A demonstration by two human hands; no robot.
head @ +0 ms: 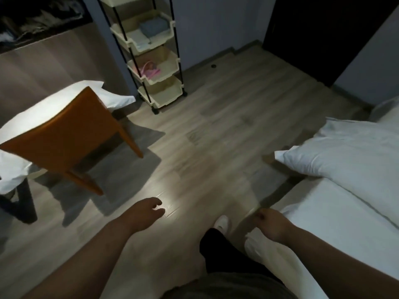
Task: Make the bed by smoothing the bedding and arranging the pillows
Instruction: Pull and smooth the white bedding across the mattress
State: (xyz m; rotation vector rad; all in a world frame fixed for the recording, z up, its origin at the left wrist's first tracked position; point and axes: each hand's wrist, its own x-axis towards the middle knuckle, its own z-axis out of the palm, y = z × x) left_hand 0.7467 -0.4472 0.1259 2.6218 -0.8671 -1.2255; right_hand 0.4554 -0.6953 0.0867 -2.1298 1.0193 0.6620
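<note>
I stand on the wooden floor (216, 108) with the bed (349, 229) along my right side, running from 3 o'clock down to 5 o'clock. Its white sheet (269, 262) hangs over the near edge beside my leg. One white pillow (345, 162) lies on the bed at 3 o'clock, with a corner poking out past the mattress edge over the floor.

My left hand (146, 212) hangs out over the floor at about 7 o'clock. Its fingers are loosely curled and it holds nothing. My right hand (272, 223) is at about 5 o'clock, right at the edge of the bed, with the fingers curled in. The view is blurred there, so I cannot tell whether it grips the sheet or holds nothing.

At 9 o'clock an orange chair (64, 143) stands with its back toward me, well apart from the bed. A second white pillow (108, 98) lies on it, showing past the top of the backrest, and more white bedding (10, 169) shows at the chair's left side.

At 11 o'clock a cream storage cart (159, 91) on wheels stands against the wall. Folded cloths (151, 29) lie in an upper tray and something pink (149, 70) lies in the tray below. At 1 o'clock there is a dark doorway (323, 29). My white shoe (222, 222) shows on the floor between my hands.
</note>
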